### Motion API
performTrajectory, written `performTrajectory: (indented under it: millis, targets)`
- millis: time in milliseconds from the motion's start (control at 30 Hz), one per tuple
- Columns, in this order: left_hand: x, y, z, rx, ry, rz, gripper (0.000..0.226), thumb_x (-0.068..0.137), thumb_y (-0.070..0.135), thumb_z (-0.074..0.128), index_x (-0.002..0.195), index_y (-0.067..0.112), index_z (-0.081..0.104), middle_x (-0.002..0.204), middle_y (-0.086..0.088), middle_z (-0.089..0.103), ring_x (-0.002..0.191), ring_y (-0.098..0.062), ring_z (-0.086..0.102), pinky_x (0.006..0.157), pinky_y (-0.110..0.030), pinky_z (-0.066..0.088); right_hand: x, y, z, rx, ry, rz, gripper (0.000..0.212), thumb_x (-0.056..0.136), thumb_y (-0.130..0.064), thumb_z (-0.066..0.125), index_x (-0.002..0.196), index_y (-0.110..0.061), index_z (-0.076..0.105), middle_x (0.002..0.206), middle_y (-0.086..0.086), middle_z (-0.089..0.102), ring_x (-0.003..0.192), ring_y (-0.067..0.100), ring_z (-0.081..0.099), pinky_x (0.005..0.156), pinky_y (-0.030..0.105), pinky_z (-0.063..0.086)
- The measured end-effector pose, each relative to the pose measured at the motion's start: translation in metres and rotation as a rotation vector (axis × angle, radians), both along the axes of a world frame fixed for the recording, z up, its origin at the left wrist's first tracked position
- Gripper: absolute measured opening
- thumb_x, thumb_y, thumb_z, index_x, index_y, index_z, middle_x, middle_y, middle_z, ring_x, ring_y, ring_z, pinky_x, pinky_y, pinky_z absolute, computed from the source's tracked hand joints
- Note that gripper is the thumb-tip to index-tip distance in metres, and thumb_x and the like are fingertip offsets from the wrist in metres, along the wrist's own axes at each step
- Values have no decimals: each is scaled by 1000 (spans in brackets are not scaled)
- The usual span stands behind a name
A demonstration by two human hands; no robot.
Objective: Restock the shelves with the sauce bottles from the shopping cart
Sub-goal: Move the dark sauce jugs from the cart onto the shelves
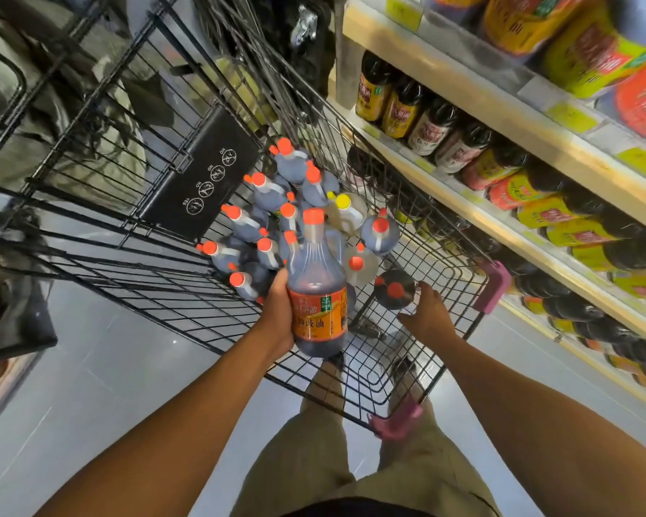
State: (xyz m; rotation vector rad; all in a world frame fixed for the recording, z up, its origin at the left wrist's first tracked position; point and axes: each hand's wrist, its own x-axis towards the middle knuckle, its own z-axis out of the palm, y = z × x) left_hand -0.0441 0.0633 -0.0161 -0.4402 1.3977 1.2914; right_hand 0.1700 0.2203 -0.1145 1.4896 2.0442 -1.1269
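My left hand (276,315) grips a dark sauce bottle (316,289) with an orange cap and an orange label, held upright above the near end of the black wire shopping cart (157,266). My right hand (427,315) reaches into the cart, fingers curled against another dark bottle (394,291) with an orange cap; whether it grips that bottle is unclear. Several more orange-capped bottles (262,218) lie piled in the cart, along with a pale bottle with a yellow cap (345,208).
Shelves (500,203) on the right are stocked with rows of dark bottles with yellow and red labels. The cart's pink corner bumpers (495,283) sit near the shelf. A second cart frame stands at the left. My legs are below on grey floor.
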Motion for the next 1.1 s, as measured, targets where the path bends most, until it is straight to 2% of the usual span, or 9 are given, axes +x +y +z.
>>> performTrajectory:
  millis: [67,200,367,500,667,767,900,1033,1100]
  targets:
    - [0,0,-6,-10,-20,12,64,96,54,42,130,4,63,123,-34,62,104,-42,64,98,-61,48,-1,-1,-12,-43,-33,-18,92,73,-14,86,149,-10,33,137,20,50,124,39,52,97,44,47]
    - [-1,-3,-25,-36,-46,26,66,97,56,38,131,6,63,122,-30,65,103,-41,67,92,-55,52,-4,-5,-31,-40,7,-30,100,68,-21,90,149,-10,33,133,18,52,119,38,54,97,46,49]
    - [-3,-4,-39,-45,-69,83,73,94,65,38,140,11,57,133,-30,61,122,-45,60,106,-65,43,-1,-7,-49,72,77,-19,112,63,-37,91,152,-22,25,137,11,53,123,34,51,94,53,51]
    - [-7,-4,-43,-1,-81,56,77,91,66,43,141,8,56,136,-32,57,126,-47,56,109,-67,39,-5,-7,-46,92,80,-19,104,61,-43,89,146,-30,31,129,2,60,116,28,57,84,44,54]
    - [-8,4,-28,45,-20,2,61,100,55,35,123,7,66,113,-27,69,100,-38,68,92,-52,54,-9,-3,-29,55,90,-142,78,61,-56,82,127,-34,45,113,-4,65,99,24,64,77,35,52]
    - [-9,7,-16,93,-30,20,61,103,55,30,121,10,67,107,-22,72,93,-33,71,84,-45,59,-12,3,-4,-10,162,-240,71,61,-48,89,119,-35,50,106,-8,65,93,17,63,73,29,52]
    - [-14,10,8,125,-55,49,72,98,66,38,132,8,63,118,-23,69,99,-36,69,97,-53,52,-11,10,31,-62,249,-293,73,60,-37,95,119,-30,52,106,-7,64,93,13,60,69,15,43]
    - [-20,7,34,115,-27,24,76,92,75,41,130,13,67,122,-21,70,105,-35,69,103,-56,50,-8,21,70,-142,355,-309,85,53,-40,97,123,-35,50,114,-8,64,102,11,63,85,29,54]
    - [-24,7,48,133,-44,17,78,89,80,38,122,17,71,118,-19,72,103,-34,70,102,-54,51,-11,28,97,-237,428,-351,90,55,-31,97,131,-24,49,117,-2,66,103,17,67,89,33,58]
